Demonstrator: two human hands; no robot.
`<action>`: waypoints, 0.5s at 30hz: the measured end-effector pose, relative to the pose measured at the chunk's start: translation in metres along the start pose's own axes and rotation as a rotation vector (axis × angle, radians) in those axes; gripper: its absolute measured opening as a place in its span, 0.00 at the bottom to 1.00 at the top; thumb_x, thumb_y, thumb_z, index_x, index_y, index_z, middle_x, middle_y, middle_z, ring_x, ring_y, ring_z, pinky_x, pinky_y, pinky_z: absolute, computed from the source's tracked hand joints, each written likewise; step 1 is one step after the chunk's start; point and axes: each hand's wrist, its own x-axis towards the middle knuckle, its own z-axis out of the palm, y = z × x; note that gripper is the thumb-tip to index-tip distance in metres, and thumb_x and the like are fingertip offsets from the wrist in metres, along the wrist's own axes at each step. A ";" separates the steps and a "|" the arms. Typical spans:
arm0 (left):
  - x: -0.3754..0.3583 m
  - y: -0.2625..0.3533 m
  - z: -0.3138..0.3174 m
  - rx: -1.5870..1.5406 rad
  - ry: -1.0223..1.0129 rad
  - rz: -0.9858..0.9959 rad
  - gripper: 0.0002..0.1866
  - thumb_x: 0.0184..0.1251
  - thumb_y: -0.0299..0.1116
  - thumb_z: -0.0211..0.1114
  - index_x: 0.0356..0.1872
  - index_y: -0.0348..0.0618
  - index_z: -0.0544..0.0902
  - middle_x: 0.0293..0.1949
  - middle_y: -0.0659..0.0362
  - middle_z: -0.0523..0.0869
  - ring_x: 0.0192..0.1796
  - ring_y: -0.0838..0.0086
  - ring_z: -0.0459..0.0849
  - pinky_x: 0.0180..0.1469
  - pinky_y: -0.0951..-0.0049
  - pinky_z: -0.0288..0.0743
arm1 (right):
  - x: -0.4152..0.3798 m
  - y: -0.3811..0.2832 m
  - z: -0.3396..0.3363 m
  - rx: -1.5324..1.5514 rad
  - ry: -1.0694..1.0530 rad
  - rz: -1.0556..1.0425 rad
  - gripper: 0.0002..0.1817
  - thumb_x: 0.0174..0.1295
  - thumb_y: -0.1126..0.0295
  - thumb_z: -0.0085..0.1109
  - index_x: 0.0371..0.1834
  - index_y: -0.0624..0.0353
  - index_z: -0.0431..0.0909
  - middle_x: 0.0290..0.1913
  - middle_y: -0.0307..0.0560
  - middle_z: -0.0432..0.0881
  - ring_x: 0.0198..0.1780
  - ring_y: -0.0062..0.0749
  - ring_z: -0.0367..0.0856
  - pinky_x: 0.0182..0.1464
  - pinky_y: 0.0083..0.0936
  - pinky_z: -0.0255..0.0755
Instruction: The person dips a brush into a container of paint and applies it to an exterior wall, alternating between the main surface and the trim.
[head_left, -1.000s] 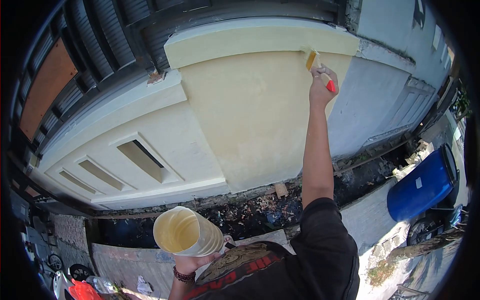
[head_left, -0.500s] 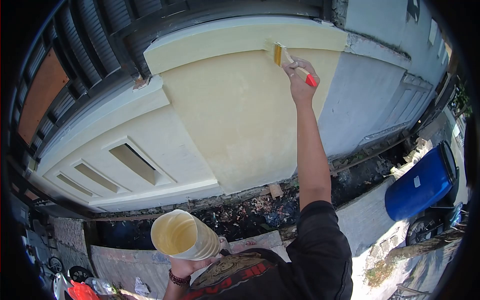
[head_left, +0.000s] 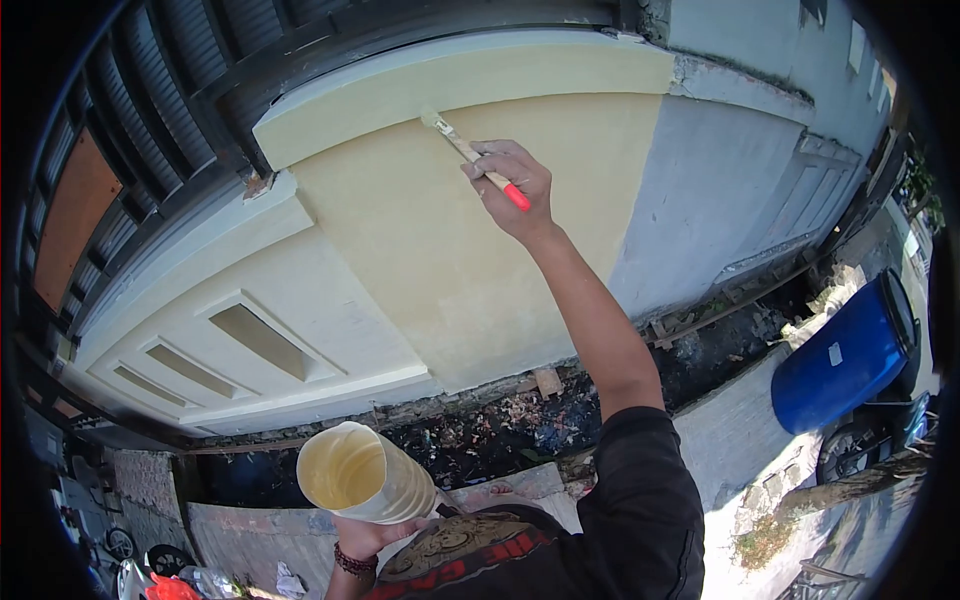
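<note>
My right hand (head_left: 513, 185) is wrapped round the handle of a paintbrush (head_left: 462, 147), whose red end points back toward me. The bristle end touches the lower part of the cream-painted ledge (head_left: 480, 80) on the wall. A wetter-looking patch shows at the bristles. Below the ledge spreads a pale yellow wall panel (head_left: 470, 230). Down by my body, my left hand (head_left: 370, 535) supports a ribbed, off-white paint container (head_left: 400, 478) from below. The container is tilted, and cream paint coats its inside. Part of the left hand's fingers is hidden behind it.
A drainage ditch (head_left: 500, 425) with litter runs along the wall's foot. To the right, a blue plastic barrel (head_left: 835, 360) stands on the concrete. Dark metal fence bars (head_left: 190, 60) rise above the wall at left. Unpainted grey wall (head_left: 700, 190) adjoins on the right.
My right hand has moved left and slightly down along the ledge, bringing the brush with it and turning it to a slant. The left hand still holds the container in nearly the same place.
</note>
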 end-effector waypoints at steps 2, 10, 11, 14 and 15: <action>0.002 0.003 0.003 -0.001 -0.007 0.010 0.52 0.29 0.39 0.91 0.61 0.35 0.72 0.53 0.54 0.83 0.55 0.67 0.83 0.60 0.63 0.77 | 0.013 0.004 -0.016 0.059 0.081 0.107 0.11 0.48 0.85 0.68 0.32 0.57 0.82 0.42 0.49 0.84 0.45 0.37 0.86 0.45 0.28 0.79; 0.008 0.006 -0.007 0.065 -0.027 -0.014 0.55 0.30 0.40 0.91 0.64 0.34 0.68 0.55 0.53 0.81 0.56 0.66 0.82 0.61 0.63 0.76 | -0.020 0.077 -0.193 -0.188 0.822 0.358 0.09 0.53 0.85 0.69 0.30 0.65 0.77 0.42 0.47 0.81 0.43 0.31 0.81 0.47 0.27 0.79; 0.012 0.004 -0.006 0.020 -0.028 0.020 0.56 0.30 0.40 0.91 0.64 0.34 0.67 0.55 0.53 0.81 0.56 0.66 0.82 0.61 0.63 0.76 | -0.048 0.068 -0.203 -0.158 0.865 0.417 0.09 0.54 0.85 0.68 0.32 0.65 0.76 0.43 0.48 0.81 0.43 0.31 0.82 0.46 0.27 0.80; 0.023 0.007 0.000 -0.080 -0.053 0.034 0.56 0.30 0.39 0.91 0.65 0.33 0.66 0.56 0.53 0.80 0.57 0.66 0.81 0.62 0.63 0.75 | -0.169 0.014 -0.207 -0.131 0.939 0.915 0.12 0.58 0.84 0.66 0.41 0.64 0.75 0.45 0.48 0.81 0.45 0.31 0.83 0.45 0.25 0.83; 0.026 0.009 0.005 -0.138 -0.032 0.062 0.55 0.29 0.38 0.91 0.63 0.34 0.69 0.55 0.53 0.81 0.57 0.66 0.82 0.62 0.63 0.76 | -0.227 -0.006 -0.205 -0.047 0.950 1.071 0.16 0.57 0.84 0.67 0.46 0.63 0.74 0.45 0.47 0.82 0.43 0.33 0.85 0.47 0.23 0.82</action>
